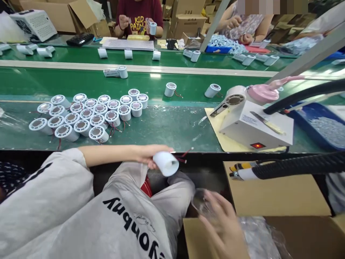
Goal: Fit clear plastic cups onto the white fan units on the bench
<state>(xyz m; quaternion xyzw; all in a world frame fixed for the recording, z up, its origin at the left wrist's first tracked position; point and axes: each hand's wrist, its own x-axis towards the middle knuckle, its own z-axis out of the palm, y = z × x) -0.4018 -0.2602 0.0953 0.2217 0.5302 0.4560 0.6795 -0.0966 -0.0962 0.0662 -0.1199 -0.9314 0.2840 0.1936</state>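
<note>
My left hand (149,154) grips a pale blue plastic cylinder (165,165) just in front of the table edge. The cylinder lies tilted with one end toward me, and red and dark wires (184,155) trail from its far side. Lower down, over the open carton, my right hand (222,219) closes around a clear plastic cup-shaped piece (199,200), blurred by motion. The two hands are apart. On the bench to the left stand several similar cylinders (86,114) with ringed tops and thin wires.
A white machine (258,124) with a lit red switch sits on the bench at right, a knife (268,123) on top. Beside it are a blue tray (304,115) and black hoses (299,166). A carton (299,233) holds clear bags. Co-workers sit beyond the green conveyor (81,81).
</note>
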